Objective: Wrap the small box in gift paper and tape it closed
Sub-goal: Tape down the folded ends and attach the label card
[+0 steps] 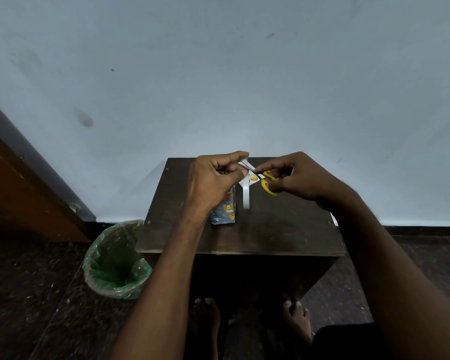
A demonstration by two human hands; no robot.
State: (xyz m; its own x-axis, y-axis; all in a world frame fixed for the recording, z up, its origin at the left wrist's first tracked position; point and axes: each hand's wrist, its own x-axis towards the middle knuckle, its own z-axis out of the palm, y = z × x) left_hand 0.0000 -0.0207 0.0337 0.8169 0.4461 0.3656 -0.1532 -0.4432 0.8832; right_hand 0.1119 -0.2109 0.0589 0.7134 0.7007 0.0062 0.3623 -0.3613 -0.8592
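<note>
The small box in blue bear-print gift paper (225,209) stood on the dark wooden table (270,229), largely wrapped. Your left hand (213,178) pinched a white tape strip (245,188); your right hand (299,175) gripped yellow-handled scissors (268,181) at it. Cutting and sealing remained.

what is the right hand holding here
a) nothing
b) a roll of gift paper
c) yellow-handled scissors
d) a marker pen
c: the right hand has its fingers through the yellow handles of the scissors, whose blades point toward the strip of tape pinched by the left hand above the table.
</note>
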